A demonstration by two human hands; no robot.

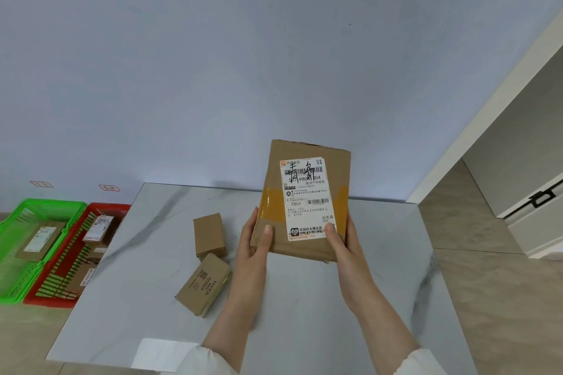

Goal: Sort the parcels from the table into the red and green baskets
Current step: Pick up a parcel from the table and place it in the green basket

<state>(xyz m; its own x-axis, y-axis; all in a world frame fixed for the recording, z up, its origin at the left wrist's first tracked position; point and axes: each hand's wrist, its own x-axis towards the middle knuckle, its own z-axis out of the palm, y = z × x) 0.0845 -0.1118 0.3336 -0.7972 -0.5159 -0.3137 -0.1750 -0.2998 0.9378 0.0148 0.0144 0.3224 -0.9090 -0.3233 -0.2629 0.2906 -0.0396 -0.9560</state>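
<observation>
From the head camera, we see a flat brown parcel (304, 201) held up above the table (304, 298), its face turned to the camera. The left hand (254, 240) grips its lower left edge with the thumb on the front. The right hand (338, 240) grips the lower right edge the same way, its thumb on the bottom of the white label (307, 198). Both hands are clamped on the parcel, which touches nothing else.

Two small boxes (209, 236) lie on the table just left of the left hand, one behind the other and close together. Off the table's left end sit the red basket (109, 206) and, beyond it, the green basket (45, 202), side by side. Each already holds at least one parcel.

We judge the step in hand to be reading the label, with its handwritten characters, to choose a basket. We cannot tell from here which colour it belongs to. The next move calls for a carry well to the left, past the two boxes and over the table edge, then a low release into the chosen basket. One hand could likely manage the parcel.
</observation>
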